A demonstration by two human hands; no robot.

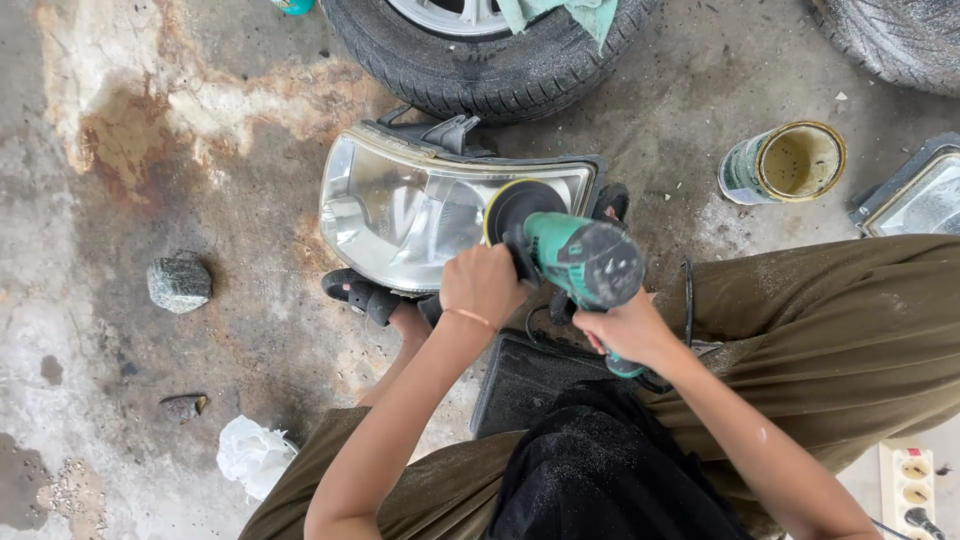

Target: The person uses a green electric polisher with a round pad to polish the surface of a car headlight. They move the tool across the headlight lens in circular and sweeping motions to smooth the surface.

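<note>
headlight: clear car headlight unit (420, 210) lies lens-up on the concrete floor (200, 330), just ahead of the person's feet. Long axis runs left-right, slightly tilted; rounded end points left, squared end right, black mounting tabs at the far edge.
polisher: green power polisher (585, 262), round black pad with yellow rim (515, 205) pressed on the lens, right of centre. Body runs from pad back toward the person, down-right.
left hand: left hand (483, 285) clenched around the front of the tool, just behind the pad.
right hand: right hand (628, 333) wrapped around the rear handle, fingers closed on it.
feet: black sandal (360, 293) touching the near edge of the headlight; another (612, 202) at its right end.
behind headlight: car tyre (480, 50) just beyond the far edge, teal cloth (570, 12) draped on it.
right side: open tin can (785, 162) on its side, near but clear of the headlight; second lamp unit (915, 195) at the frame edge; second tyre (890, 40) in the top corner.
left side: grey stone (179, 284), well apart; smaller stone (184, 406); crumpled white rag (252, 455) by the knee.
under arms: black flat panel (525, 375) between the legs; cord (688, 300) looping beside the tool.
bottom right: white power strip (910, 485).
</note>
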